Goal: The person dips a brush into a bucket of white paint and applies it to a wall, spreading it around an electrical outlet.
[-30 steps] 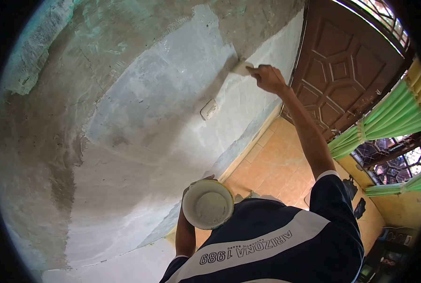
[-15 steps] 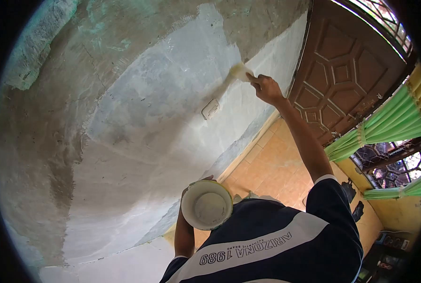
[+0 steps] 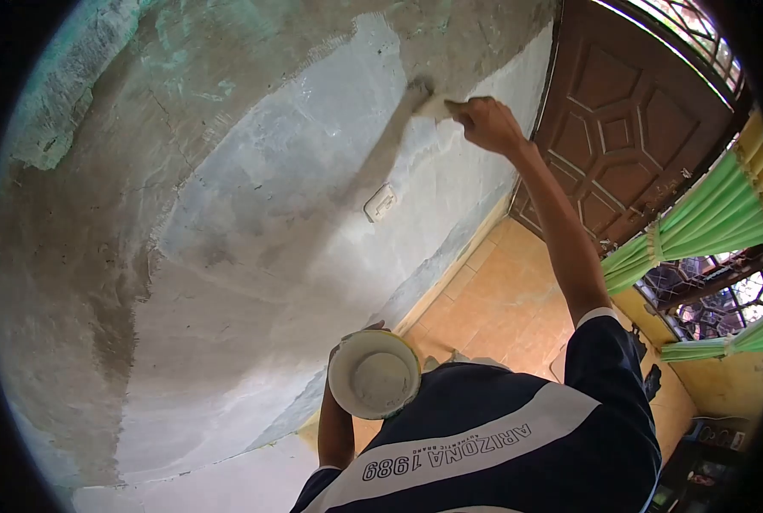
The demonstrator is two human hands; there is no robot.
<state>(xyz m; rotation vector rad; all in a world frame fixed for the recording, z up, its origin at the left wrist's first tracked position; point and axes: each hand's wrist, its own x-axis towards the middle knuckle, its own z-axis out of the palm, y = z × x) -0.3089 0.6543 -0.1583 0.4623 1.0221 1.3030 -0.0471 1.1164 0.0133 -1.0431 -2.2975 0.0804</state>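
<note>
My right hand [image 3: 490, 125] is closed round the handle of a brush [image 3: 435, 106], whose pale bristles touch or nearly touch the wall [image 3: 270, 171] high up, beside a bare brown-grey part. White coating covers much of the wall, up to ragged edges. Down at the lower middle, my left hand [image 3: 340, 344] holds a white bucket [image 3: 375, 374] with pale material inside; most of its fingers are hidden behind the bucket. Between the two hands, a white wall socket [image 3: 381, 203] sits in the coated area.
A brown panelled door [image 3: 617, 120] stands at the upper right. Green curtains [image 3: 715, 222] hang by a barred window [image 3: 719, 308] on the right. Orange tiles [image 3: 501, 291] cover the floor below the wall. Dark furniture [image 3: 702, 470] is at the lower right.
My right hand and the brush have moved up the wall, and the brush's shadow has shifted up with them. My left hand and the bucket have hardly moved.
</note>
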